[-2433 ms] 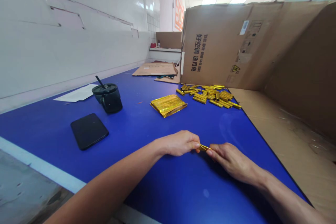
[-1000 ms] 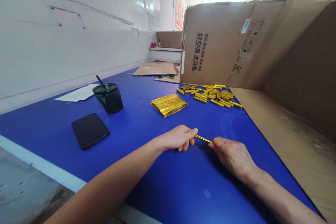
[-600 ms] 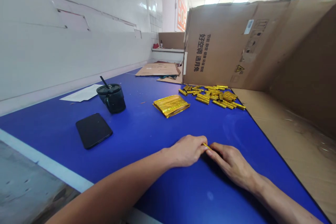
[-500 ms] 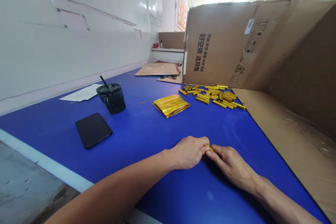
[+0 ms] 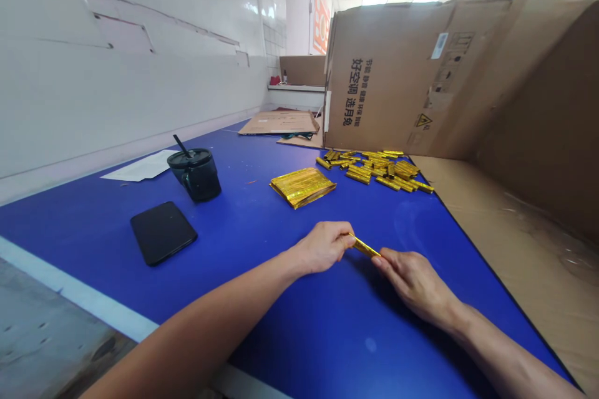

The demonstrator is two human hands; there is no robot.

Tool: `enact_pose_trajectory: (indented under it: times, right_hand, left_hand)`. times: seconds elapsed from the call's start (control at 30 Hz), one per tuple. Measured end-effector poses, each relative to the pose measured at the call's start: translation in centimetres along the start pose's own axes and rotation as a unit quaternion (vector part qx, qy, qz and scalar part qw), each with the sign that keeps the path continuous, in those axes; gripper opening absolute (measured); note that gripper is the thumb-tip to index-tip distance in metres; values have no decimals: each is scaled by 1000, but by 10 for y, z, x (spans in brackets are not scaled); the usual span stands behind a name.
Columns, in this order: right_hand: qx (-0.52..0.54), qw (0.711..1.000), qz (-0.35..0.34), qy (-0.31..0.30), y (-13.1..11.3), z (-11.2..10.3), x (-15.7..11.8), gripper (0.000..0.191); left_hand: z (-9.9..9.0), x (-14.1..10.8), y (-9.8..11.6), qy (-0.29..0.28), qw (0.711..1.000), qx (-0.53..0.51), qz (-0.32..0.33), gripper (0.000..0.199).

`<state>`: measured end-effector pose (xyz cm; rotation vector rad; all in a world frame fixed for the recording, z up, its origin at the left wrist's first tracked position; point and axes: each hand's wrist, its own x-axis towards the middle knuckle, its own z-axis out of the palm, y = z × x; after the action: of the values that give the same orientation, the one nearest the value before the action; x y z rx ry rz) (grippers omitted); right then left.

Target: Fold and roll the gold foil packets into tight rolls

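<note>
In the head-worn view, a gold foil strip (image 5: 365, 248) is held between two bare hands above a blue work table (image 5: 299, 330), its long axis slanting from upper left to lower right across the frame. The hands are kept apart, and the gap between them is bridged by the strip. Its upper-left end is clamped between the thumb and curled fingers of the left hand (image 5: 322, 248). Its lower-right end is met by the fingertips (image 5: 382, 257) of the right hand (image 5: 414, 280), though whether that end is pinched or only touched cannot be told. The left hand is placed slightly higher in the frame, and the strip is wrapped more closely by it than by the right.

Ahead of the hands, a flat stack of gold foil (image 5: 302, 187) is laid on the table, and a loose heap of short gold foil rolls (image 5: 381, 168) is piled against a cardboard box panel (image 5: 388, 75). To the left are seen a dark mug with a straw (image 5: 196, 179), a black smartphone (image 5: 163, 232) and a sheet of white paper (image 5: 140, 166). A flattened piece of cardboard (image 5: 279, 123) is lying at the far end.
</note>
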<state>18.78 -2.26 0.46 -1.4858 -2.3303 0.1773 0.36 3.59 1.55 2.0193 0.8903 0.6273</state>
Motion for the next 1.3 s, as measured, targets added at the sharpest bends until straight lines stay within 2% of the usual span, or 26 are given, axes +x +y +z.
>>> enact_pose_trajectory:
  times: [0.2,0.3,0.43,0.6,0.7,0.8,0.93,1.07,1.23,1.3]
  right_hand:
    - [-157,985,-26,63,4,2,-1,34]
    - [-159,984,-28,75,4,0,0,31]
    - [-83,995,-7,56,-2,-2,-1,24]
    - [13,999,-31,-13,-9,0,-2,29]
    - [48,998,-24,-24,-8,1,-2,32]
    - [77,997,7,-30,-4,-3,-1,35]
    - [78,996,31,-17,2,-6,1,35]
    - [24,999,22,19,4,-2,0,36]
    - [-58,997,3,48,8,4,-2,37]
    - [-80,996,-4,47,8,5,-2,37]
  left_hand:
    - [-2,3,-5,-94,987,-101,-86,45]
    - [0,3,-6,-97,984,-102,-106,35]
    - [8,-1,-2,-47,997,-26,-53,18]
    - [20,-11,7,-35,995,78,56,18]
    - [18,-11,9,-20,992,97,77,19]
    - [7,-7,6,17,993,85,86,18]
    - [-7,0,0,50,996,60,45,17]
    - [-9,3,-4,10,1000,-9,-5,17]
    - [-6,4,-7,-37,995,-72,-53,44]
    - [-5,4,-9,-44,993,-75,-75,47]
